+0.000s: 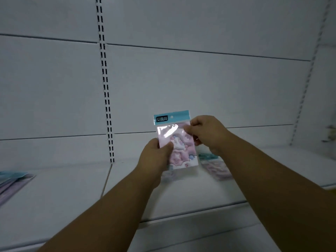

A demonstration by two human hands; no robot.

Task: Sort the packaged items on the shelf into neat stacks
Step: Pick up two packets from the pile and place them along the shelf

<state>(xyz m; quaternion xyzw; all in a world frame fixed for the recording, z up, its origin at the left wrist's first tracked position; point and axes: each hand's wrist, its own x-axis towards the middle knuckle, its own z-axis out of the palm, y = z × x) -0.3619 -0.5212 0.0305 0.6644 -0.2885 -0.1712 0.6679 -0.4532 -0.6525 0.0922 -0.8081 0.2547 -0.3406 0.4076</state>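
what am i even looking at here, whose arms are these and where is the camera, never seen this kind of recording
There is no machine here. The camera sits on a person's head and looks forward and down, so the two bare arms reaching in from below are the wearer's own. They stand before a white shop shelf. Both hands hold one upright packet, clear plastic with a teal header strip and a pink cartoon print: the left hand grips its lower left edge, the right hand pinches its upper right edge. More packets of the same kind lie flat on the shelf, some behind the right hand and some at the far left.
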